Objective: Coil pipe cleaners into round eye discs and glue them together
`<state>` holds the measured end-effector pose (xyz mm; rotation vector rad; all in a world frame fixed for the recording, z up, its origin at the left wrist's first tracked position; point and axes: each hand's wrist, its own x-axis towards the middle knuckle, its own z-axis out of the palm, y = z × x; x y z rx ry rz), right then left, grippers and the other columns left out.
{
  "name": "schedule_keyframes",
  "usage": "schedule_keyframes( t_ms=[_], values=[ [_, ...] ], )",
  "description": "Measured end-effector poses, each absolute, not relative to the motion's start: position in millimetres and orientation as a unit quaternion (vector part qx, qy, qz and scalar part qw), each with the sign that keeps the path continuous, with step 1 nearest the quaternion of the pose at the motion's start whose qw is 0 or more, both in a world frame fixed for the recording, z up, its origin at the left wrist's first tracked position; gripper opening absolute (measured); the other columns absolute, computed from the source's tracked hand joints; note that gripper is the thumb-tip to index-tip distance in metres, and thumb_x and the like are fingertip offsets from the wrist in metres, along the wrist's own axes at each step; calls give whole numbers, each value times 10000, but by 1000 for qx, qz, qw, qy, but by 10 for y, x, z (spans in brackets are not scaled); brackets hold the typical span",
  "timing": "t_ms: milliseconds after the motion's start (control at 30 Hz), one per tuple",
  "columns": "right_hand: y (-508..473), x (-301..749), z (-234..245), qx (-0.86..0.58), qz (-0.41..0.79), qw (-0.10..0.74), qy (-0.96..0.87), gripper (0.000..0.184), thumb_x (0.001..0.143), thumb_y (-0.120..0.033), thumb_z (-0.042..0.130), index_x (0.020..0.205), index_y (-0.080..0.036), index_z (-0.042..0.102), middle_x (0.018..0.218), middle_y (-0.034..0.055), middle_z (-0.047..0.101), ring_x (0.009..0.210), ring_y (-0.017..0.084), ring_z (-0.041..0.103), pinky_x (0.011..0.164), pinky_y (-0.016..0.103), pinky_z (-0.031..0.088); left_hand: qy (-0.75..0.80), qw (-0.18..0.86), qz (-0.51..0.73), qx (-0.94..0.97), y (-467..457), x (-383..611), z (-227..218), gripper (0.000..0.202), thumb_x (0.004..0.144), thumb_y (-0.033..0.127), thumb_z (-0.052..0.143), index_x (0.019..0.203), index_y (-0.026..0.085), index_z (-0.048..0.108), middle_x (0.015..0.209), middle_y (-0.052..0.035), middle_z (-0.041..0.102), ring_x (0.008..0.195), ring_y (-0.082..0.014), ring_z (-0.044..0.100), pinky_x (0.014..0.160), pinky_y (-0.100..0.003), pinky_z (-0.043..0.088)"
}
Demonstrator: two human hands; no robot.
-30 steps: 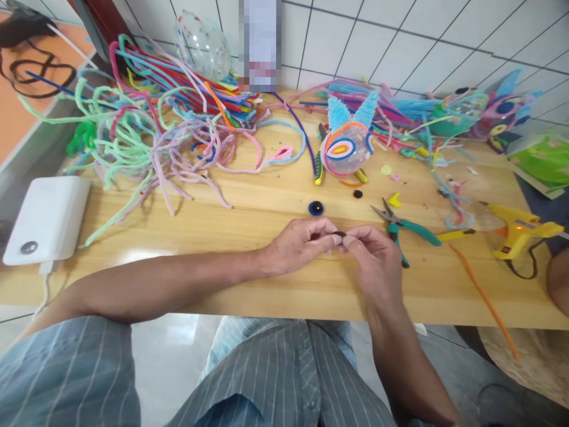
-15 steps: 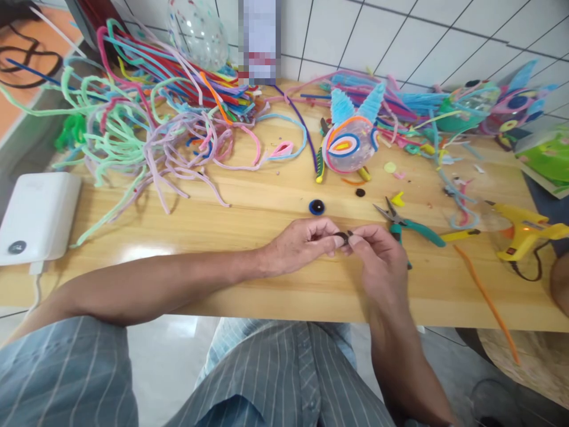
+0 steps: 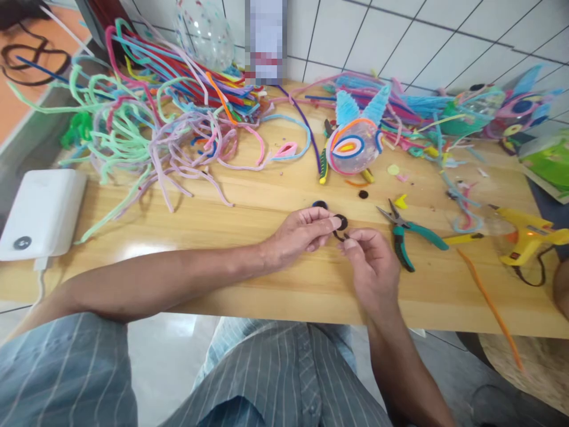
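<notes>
Between thumb and fingers my left hand (image 3: 306, 230) pinches a coiled black pipe cleaner (image 3: 341, 222), wound into a small flat disc. My right hand (image 3: 371, 258) holds the loose tail of the same pipe cleaner, which curves down from the disc. Just behind my left fingers lies a blue-rimmed black disc (image 3: 319, 204), partly covered by the hand. Farther back a small dark disc (image 3: 363, 194) rests on the wood. Beyond it sits a clear ball (image 3: 362, 157) with light-blue fuzzy ears, an orange band and a ringed eye shape.
Pliers (image 3: 402, 228) with teal handles lie right of my right hand, near a yellow glue gun (image 3: 527, 231) and an orange pipe cleaner (image 3: 491, 308). Tangled pipe cleaners (image 3: 128, 136) spread across the back left. A white power bank (image 3: 42, 213) stands at left.
The black coil now shows more, turned upward at my left fingertips, with its tail drawn out in a curve. My right hand has shifted slightly left and down. The camera view has moved a little.
</notes>
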<state>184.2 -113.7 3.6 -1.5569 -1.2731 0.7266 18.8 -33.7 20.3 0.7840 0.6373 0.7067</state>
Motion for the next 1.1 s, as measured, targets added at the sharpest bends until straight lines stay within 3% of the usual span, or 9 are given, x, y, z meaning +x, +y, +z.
schedule_keyframes(
  t_ms=[467,767,1100],
  values=[
    [-1157,1838,11,-648,292,465,-527,98,944,-343,672,970,-248,669,872,6,706,801,202,671,801,374,512,297,850,328,287,-316,180,268,293,851,327,768,752,156,552,556,63,525,424,-22,370,459,-181,247],
    [-1073,1763,175,-625,326,571,-420,127,844,-329,729,877,-237,648,855,-3,707,682,165,681,678,333,544,270,845,296,354,-288,190,184,342,823,411,806,823,147,588,699,16,670,460,-35,467,456,-194,329],
    [-1067,1735,197,-612,349,574,-417,119,843,-322,737,850,-230,661,853,1,723,672,150,678,625,299,535,304,779,354,418,-332,193,125,376,831,479,796,855,157,602,624,77,507,495,-35,425,477,-191,320]
  ],
)
